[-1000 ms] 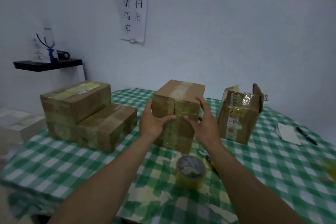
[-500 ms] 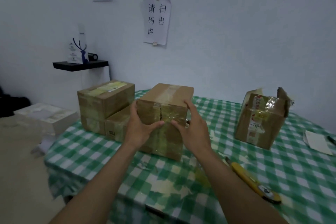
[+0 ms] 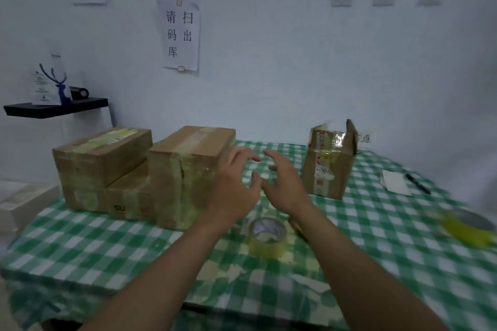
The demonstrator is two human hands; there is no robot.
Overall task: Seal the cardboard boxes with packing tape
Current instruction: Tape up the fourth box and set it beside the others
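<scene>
- Hands over mid-table: left hand [image 3: 233,187] & right hand [image 3: 285,186] raised side by side, fingers spread wide, holding nothing.
- Left hand overlaps the right edge of tall brown cardboard box [image 3: 185,169], tape strip across its top; contact: can't tell.
- That box stands on green-white checked table [image 3: 107,246], touching stack of two taped brown boxes [image 3: 103,158] on its left.
- Brown cardboard box w/ ragged open top [image 3: 328,166] stands apart, further right.
- Yellowish roll of packing tape [image 3: 267,241] lies flat betw. the two wrists, nearer the table front.
- White paper sheet [image 3: 396,183] & black pen [image 3: 418,183] far right; blurred yellow roll [image 3: 468,226] at the right edge.
</scene>
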